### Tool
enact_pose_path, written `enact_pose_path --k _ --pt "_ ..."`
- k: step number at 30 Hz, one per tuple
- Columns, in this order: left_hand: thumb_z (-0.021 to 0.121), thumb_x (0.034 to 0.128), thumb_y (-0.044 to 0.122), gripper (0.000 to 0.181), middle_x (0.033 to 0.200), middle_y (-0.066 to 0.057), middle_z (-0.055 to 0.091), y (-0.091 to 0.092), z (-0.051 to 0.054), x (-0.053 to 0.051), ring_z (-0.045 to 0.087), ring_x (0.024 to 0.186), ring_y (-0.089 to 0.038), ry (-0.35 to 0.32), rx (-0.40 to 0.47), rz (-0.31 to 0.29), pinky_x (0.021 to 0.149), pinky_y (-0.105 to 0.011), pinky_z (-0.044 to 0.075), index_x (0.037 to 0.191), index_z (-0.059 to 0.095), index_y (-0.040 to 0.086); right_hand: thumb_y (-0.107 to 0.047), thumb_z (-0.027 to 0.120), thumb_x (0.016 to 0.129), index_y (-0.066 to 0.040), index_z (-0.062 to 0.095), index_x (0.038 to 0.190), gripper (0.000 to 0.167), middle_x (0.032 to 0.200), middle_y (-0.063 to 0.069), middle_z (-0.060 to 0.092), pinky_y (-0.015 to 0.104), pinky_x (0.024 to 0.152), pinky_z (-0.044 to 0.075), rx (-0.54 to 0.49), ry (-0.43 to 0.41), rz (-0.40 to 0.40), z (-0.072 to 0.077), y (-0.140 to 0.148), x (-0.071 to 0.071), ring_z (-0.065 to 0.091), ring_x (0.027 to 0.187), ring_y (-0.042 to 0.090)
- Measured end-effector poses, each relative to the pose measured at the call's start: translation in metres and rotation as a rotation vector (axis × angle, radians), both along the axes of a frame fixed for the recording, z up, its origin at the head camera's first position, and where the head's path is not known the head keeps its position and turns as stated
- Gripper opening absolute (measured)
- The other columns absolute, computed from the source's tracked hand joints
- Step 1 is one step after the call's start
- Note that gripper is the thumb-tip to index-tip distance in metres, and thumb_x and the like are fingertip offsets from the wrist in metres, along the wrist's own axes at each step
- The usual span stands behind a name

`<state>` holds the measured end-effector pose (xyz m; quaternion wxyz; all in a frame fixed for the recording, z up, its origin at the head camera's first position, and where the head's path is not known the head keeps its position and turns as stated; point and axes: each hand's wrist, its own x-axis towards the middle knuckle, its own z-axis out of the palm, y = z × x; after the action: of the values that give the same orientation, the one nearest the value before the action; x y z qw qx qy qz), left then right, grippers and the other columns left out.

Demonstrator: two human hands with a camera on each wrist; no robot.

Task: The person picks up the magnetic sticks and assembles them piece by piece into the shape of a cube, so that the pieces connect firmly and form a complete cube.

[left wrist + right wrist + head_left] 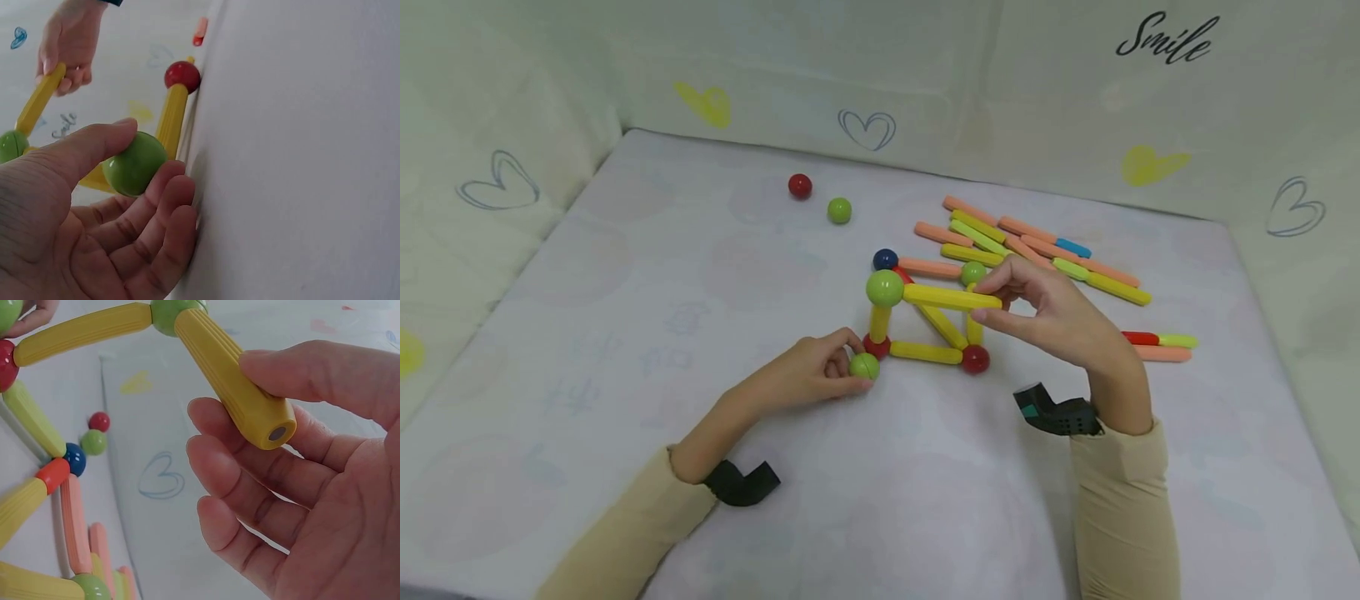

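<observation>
My left hand (805, 371) holds a green ball (864, 366) between thumb and fingers, close beside a red corner ball (877, 348). Whether the two balls touch I cannot tell. With thumb and fingers my right hand (1048, 304) pinches a yellow magnetic stick (943, 297). Its other end joins a green ball (884, 287) atop an upright yellow stick (880, 323). In the right wrist view the held stick's free end shows a grey metal disc (277, 434). Below lies a frame of sticks with a red ball (975, 358), a blue ball (885, 259) and another green ball (973, 272).
Loose coloured sticks (1116, 287) lie behind and right of the frame, and a few more sticks (1165, 354) lie beyond the right wrist. Toward the back stand a red ball (801, 186) and a green ball (839, 210). A pale cloth wall (940, 92) rises behind the table.
</observation>
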<state>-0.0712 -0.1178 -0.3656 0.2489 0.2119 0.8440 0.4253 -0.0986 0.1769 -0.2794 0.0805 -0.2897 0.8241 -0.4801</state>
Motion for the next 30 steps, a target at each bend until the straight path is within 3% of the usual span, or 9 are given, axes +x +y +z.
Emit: enact_pose_path --k 7,15,25,30 --pt "0.069 0.084 0.028 0.035 0.07 0.006 0.058 0.019 -0.002 0.01 0.053 0.06 -0.007 0.07 -0.019 -0.019 0.058 -0.021 0.046 0.114 0.055 0.015 0.004 0.066 0.081 0.002 0.057 0.096 0.018 0.093 0.0 0.058 0.016 0.077 0.046 0.011 0.004 0.004 0.002 0.001 0.001 0.055 0.083 0.011" --pt "0.066 0.0867 0.029 0.032 0.062 0.006 0.052 0.039 -0.005 0.014 0.046 0.053 -0.006 0.154 -0.052 -0.001 0.05 -0.018 0.037 0.115 0.057 0.017 0.004 0.065 0.082 0.003 0.056 0.095 0.016 0.09 -0.001 0.058 0.018 0.077 0.045 0.007 -0.004 0.013 0.001 0.003 0.001 0.054 0.082 0.013" --pt "0.063 0.089 0.03 0.035 0.061 0.006 0.052 0.046 0.001 0.014 0.047 0.051 -0.008 0.15 -0.129 0.042 0.049 -0.02 0.038 0.121 0.054 0.019 0.004 0.066 0.081 0.003 0.056 0.096 0.018 0.092 -0.001 0.058 0.016 0.078 0.046 0.007 0.001 0.012 0.002 0.003 0.001 0.056 0.084 0.011" --pt "0.064 0.0876 0.031 0.034 0.066 0.007 0.054 0.041 0.013 0.015 0.048 0.057 -0.007 0.21 -0.116 0.028 0.053 -0.02 0.041 0.12 0.057 0.021 0.004 0.065 0.082 0.003 0.056 0.096 0.017 0.092 0.0 0.058 0.017 0.078 0.046 0.006 -0.019 0.01 0.002 0.003 0.001 0.055 0.084 0.012"
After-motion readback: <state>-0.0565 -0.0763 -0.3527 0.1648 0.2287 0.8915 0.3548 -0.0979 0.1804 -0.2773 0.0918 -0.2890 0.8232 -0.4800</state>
